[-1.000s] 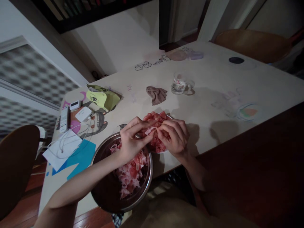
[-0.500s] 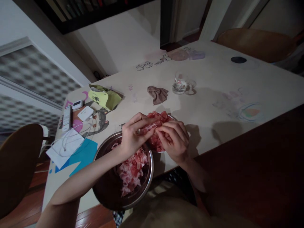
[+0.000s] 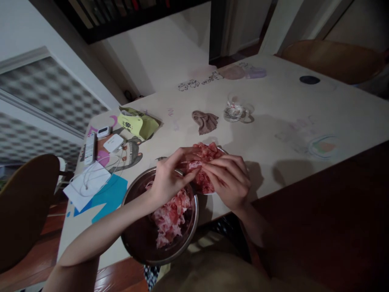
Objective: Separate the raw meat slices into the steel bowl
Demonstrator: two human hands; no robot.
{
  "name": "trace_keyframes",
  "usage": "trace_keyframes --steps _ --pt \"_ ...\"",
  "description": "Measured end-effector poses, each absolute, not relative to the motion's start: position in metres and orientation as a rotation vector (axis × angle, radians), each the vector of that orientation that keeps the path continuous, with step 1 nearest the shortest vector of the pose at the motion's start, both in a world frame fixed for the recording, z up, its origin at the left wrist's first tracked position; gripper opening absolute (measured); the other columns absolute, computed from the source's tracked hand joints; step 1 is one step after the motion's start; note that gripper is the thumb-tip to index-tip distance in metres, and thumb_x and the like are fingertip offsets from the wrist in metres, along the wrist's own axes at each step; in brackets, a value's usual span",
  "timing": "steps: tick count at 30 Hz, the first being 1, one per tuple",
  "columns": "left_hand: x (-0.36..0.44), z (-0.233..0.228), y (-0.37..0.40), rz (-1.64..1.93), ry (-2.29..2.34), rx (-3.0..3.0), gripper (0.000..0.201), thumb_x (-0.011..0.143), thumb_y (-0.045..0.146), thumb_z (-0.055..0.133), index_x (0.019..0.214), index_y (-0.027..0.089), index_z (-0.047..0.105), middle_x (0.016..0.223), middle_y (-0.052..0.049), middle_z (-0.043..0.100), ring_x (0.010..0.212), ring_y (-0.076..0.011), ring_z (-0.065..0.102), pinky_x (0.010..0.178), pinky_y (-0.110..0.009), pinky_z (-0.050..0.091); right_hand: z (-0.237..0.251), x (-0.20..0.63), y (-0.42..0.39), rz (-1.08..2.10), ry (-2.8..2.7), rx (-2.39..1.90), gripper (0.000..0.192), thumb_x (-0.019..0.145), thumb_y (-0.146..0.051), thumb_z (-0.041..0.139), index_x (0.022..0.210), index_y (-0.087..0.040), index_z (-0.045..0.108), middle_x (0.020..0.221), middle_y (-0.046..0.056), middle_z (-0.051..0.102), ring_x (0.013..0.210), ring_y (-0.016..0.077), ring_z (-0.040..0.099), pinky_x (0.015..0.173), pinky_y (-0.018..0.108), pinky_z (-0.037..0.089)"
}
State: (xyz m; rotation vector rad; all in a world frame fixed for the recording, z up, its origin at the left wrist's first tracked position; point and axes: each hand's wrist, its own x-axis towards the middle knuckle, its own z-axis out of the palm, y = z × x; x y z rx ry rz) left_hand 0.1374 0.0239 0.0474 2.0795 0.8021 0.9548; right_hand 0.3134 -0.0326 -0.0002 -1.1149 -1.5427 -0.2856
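Meat slice (image 3: pixel 192 165), thin and pink, is pinched between our left hand (image 3: pixel 165 182) and right hand (image 3: pixel 231 183), fingertips closed on it from both sides, seemingly to peel it free. We hold it just beyond the steel bowl (image 3: pixel 133 239), above the plate (image 3: pixel 224 151) behind the bowl's far rim. Our hands hide most of that plate, and dim light blurs the meat's edges.

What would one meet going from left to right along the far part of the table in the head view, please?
Remote control → yellow bag → brown cloth → glass mug → dark round disc.
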Motion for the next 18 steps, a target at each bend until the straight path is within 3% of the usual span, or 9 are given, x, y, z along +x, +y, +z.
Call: trace_keyframes --steps 6,12,18 --pt "0.133 0.043 0.021 1.055 0.786 2.145 0.03 0.085 0.018 0.078 0.113 0.019 0.068 0.107 -0.007 0.077 0.094 -0.0158 0.077 0.085 -0.024 0.064 0.004 0.305 -0.037 -0.289 -1.498 -1.136 0.022 0.085 -0.011 0.075 0.102 -0.025 0.072 0.087 0.001 0.076 0.085 0.0182 0.069 0.083 0.036 0.059" --pt "0.129 0.041 0.024 1.045 0.78 2.293 0.025 0.088 0.018 0.074 0.113 0.018 0.069 0.106 -0.007 0.077 0.092 -0.0158 0.076 0.087 -0.026 0.063 0.007 0.285 -0.054 -0.282 -1.602 -1.05 0.019 0.09 -0.016 0.072 0.107 -0.023 0.07 0.089 0.0 0.077 0.086 0.0154 0.069 0.084 0.031 0.058" --pt "0.128 0.039 0.031 1.095 0.855 2.082 0.022 0.086 0.02 0.077 0.107 0.017 0.071 0.104 -0.006 0.077 0.093 -0.0154 0.076 0.081 -0.022 0.064 0.006 0.271 -0.062 0.011 -1.772 -0.894 0.011 0.092 -0.013 0.067 0.099 -0.02 0.072 0.088 0.0 0.075 0.089 0.0157 0.066 0.081 0.031 0.054"
